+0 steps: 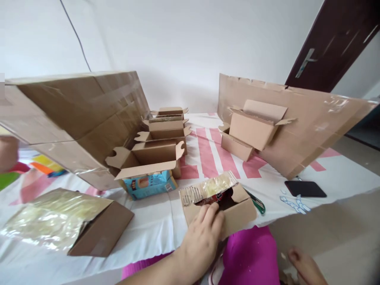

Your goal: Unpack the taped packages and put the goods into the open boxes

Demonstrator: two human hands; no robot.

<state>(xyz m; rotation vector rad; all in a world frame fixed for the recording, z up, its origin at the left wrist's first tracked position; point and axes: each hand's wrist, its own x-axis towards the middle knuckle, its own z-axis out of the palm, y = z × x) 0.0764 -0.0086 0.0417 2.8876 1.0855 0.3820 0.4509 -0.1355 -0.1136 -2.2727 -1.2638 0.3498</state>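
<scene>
My left hand reaches from the lower left into a small open cardboard box at the near edge of the table. Its fingers are held together, with the tips curled on a red packet inside the box. The box's taped flap is folded back. My right hand is out of view. My pink-clad lap and the toes of one foot show below the table edge.
A row of small open boxes stands at centre, the nearest over a blue packet. Large cardboard sheets lean at the left and right, with another open box. A taped box, green cutter, black phone and a blurred hand are nearby.
</scene>
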